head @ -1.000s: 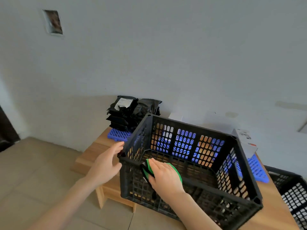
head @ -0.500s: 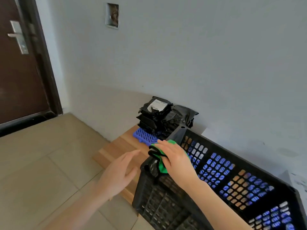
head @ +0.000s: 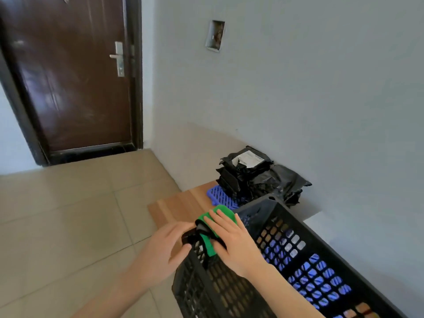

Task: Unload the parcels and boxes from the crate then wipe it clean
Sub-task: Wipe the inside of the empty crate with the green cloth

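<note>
Green cloth (head: 226,210), soft and limp, lies under your right hand (head: 234,239), whose flat fingers press it onto the crate (head: 257,210) corner. Your left hand (head: 160,251) grips that stiff, probably light rim.

Soft even daylight, faint sheen on door (head: 68,88), wide-angle bending at edges, slight blur
</note>
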Demonstrator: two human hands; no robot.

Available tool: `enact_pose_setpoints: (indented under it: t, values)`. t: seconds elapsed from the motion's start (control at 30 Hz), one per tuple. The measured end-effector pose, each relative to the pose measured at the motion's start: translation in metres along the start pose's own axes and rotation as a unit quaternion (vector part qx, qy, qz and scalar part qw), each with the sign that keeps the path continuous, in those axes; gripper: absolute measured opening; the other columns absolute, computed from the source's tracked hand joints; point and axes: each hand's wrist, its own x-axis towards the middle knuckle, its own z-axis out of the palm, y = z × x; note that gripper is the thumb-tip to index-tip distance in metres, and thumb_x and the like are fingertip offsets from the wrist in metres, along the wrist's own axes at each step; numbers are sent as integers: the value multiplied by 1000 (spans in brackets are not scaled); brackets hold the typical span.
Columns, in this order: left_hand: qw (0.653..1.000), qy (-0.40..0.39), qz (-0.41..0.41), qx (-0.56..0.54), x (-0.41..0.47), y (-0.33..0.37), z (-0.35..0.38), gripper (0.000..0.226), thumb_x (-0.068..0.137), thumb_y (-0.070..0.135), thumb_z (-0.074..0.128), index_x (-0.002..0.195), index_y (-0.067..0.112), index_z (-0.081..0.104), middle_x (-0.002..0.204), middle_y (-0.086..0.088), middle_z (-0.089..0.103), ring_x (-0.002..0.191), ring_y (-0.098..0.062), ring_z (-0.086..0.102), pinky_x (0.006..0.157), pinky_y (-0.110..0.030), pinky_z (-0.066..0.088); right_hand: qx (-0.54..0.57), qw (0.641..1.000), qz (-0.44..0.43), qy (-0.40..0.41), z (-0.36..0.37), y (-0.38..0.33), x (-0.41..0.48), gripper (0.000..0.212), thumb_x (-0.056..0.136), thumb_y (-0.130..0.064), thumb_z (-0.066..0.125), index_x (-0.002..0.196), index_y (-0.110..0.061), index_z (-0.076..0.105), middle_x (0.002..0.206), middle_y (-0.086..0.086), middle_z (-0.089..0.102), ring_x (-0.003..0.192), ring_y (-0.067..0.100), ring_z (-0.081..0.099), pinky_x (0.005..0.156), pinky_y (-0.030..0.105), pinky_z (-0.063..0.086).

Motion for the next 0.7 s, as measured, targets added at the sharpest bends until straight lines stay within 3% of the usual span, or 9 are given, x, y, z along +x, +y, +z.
enact_pose_setpoints:
  t: [0.17,0.3,0.4,0.53,0.7]
  values:
    - [996,-18,-60,57,2,23,16,44,99,44,44,142,33,43,147,22,36,132,4,35,108,-13,26,0,999,7,34,-2,64,9,54,99,-39,39,150,-37,21,154,-23,7,143,-5,-6,120,38,-4]
    - [991,-19,-106,78,6,33,17,51,96,42,54,144,34,38,145,14,44,131,-5,41,102,-16,26,20,995,73,67,-7,119,12,53,99,-33,44,150,-30,28,158,-10,20,146,4,6,120,38,1]
    - [988,-17,-129,77,5,37,17,55,94,41,57,144,36,35,143,15,48,128,-7,44,107,-26,35,13,990,120,73,-9,142,13,52,100,-32,42,150,-29,28,159,-6,20,147,10,11,118,41,3]
    - [988,-5,-152,22,2,40,21,62,93,37,60,148,39,30,144,16,48,130,-3,46,107,-23,36,21,990,110,87,-1,115,14,52,99,-30,43,149,-25,32,157,-3,24,147,16,12,119,46,8]
    - [987,15,-161,-11,0,43,24,69,94,32,61,149,44,22,141,24,40,123,10,38,102,-9,30,51,995,-13,84,9,46,3,51,99,-37,36,149,-31,28,156,-9,23,147,12,11,120,46,6]
